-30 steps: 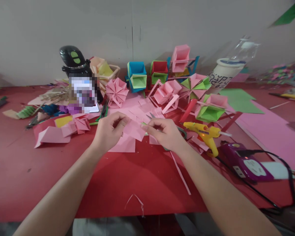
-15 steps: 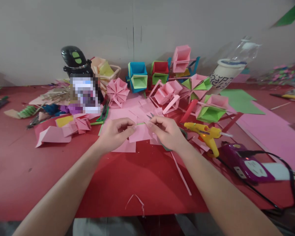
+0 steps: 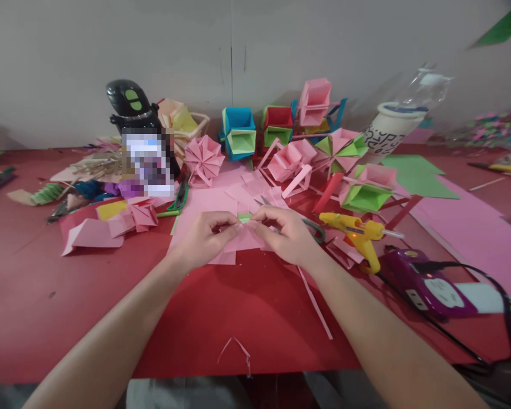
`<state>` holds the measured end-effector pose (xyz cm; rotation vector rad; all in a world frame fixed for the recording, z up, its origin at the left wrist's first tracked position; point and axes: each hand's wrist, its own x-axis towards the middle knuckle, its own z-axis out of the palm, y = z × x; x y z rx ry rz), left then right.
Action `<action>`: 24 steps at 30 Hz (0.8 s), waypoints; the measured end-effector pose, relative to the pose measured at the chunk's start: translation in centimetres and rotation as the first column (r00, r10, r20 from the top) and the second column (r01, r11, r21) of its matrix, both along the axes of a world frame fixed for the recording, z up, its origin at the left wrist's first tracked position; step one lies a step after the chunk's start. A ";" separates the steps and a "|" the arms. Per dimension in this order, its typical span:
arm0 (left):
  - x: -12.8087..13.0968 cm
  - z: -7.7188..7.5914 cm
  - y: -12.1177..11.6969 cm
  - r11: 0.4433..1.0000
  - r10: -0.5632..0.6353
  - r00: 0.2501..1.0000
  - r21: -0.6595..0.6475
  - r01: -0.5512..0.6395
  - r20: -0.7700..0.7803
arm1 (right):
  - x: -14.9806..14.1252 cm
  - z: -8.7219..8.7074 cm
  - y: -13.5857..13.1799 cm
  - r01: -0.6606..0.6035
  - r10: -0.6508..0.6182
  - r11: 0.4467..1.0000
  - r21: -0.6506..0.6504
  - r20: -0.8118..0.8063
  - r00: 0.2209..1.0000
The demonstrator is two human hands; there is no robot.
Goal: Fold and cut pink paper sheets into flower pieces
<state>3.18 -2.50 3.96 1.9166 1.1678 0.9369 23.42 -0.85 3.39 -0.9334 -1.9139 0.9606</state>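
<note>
From my end of the head camera, I see the left hand (image 3: 206,238) and the right hand (image 3: 283,233) almost meeting, thumbs and index fingers pinched on a small sheet of pink paper (image 3: 246,243). It sits between them, over the red tabletop (image 3: 238,318) — whether it touches the surface, I cannot tell. A narrow bright-green paper edge (image 3: 243,217) shows between the fingertips.

Larger flat pink paper sheets (image 3: 204,204) lie just beyond the hands. I make out scissors with grey blades and dark green handles (image 3: 318,232) partly behind the right hand, and a yellow plastic glue gun (image 3: 355,227) farther right, near a purple power strip (image 3: 430,284). A thin pink paper strip (image 3: 315,304) lies beside the right forearm.
</note>
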 end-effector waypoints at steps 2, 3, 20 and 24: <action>0.1 0.0 0.0 1.000 0.009 1.000 0.007 -0.009 -0.015 | 0.0 0.1 0.0 0.007 -0.007 1.000 0.002 -0.004 1.000; 0.1 0.0 0.0 1.000 0.017 1.000 0.014 -0.016 -0.020 | 0.0 0.2 0.0 0.016 -0.017 1.000 -0.005 -0.002 1.000; -0.3 0.1 0.3 0.960 0.171 0.976 -0.244 -0.135 0.133 | 0.0 -1.0 0.1 -0.057 0.039 0.976 0.209 0.088 0.995; -0.2 0.3 0.2 0.961 0.165 0.969 -0.250 -0.116 0.185 | 0.1 -0.9 0.2 -0.023 -0.001 0.977 0.212 0.112 0.994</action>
